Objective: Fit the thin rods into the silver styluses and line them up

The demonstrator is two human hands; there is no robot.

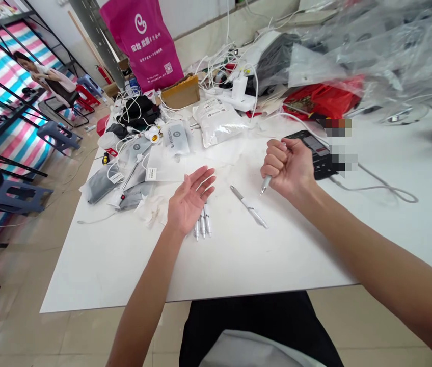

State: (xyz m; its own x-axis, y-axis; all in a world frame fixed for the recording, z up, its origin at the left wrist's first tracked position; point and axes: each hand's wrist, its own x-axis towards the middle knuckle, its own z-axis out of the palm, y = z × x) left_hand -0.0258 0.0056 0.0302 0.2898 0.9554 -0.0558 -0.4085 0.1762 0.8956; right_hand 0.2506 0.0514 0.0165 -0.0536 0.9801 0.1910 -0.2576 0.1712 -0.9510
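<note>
My right hand (pixel 288 165) is closed in a fist around a pen (pixel 265 184), whose silver tip pokes out at the lower left; the rest of that pen is hidden in the fingers. Palm up and fingers stretched out, my left hand (pixel 190 200) holds nothing. Several white pens (pixel 202 227) lie side by side beneath and just right of it, partly covered by the hand. Between my two hands a single white pen with a grey end (pixel 248 206) lies slantwise on the white table (pixel 216 265).
Behind my right hand lies a black device with a screen (pixel 317 153) and a cable. Plastic-wrapped packets (pixel 219 122), tangled white cables (pixel 216 66) and a magenta bag (pixel 145 41) crowd the back. A red bag (pixel 338 97) sits at back right. A person (pixel 53 81) sits at far left.
</note>
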